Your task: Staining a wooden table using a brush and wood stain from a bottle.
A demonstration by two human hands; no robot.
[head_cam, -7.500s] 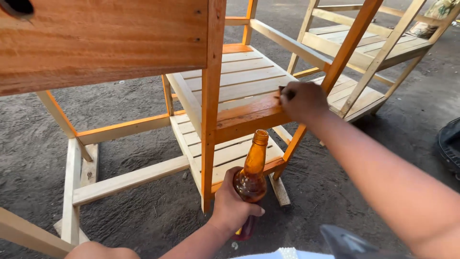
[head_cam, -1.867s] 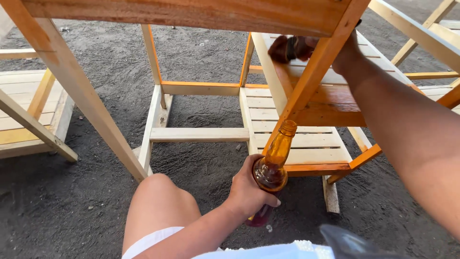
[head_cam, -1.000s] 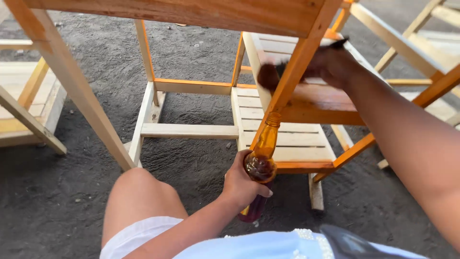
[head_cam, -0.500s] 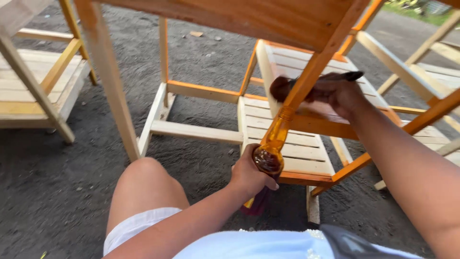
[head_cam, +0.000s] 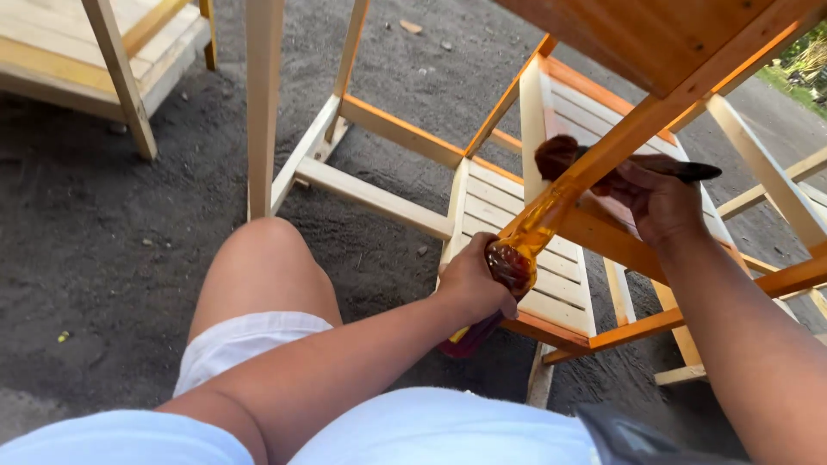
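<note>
My left hand (head_cam: 472,284) grips an amber glass bottle (head_cam: 523,248) of brown liquid, tilted with its neck pointing up to the right. The bottle mouth lies close to a dark brush (head_cam: 558,155) that my right hand (head_cam: 656,200) holds by its handle. The brush head rests against an orange-stained slanted leg of a wooden slatted frame (head_cam: 491,194). Part of the brush is hidden behind that leg. My bare knee (head_cam: 263,258) is in the foreground.
Dark sandy ground (head_cam: 103,250) surrounds the frame. Another pale wooden slatted frame (head_cam: 103,43) stands at the upper left. An unstained upright leg (head_cam: 261,103) rises left of centre. A stained board (head_cam: 655,34) overhangs at the top right.
The view swung left and down. My left hand tipped the bottle further toward the brush, and my right hand brought the brush closer to the bottle mouth.
</note>
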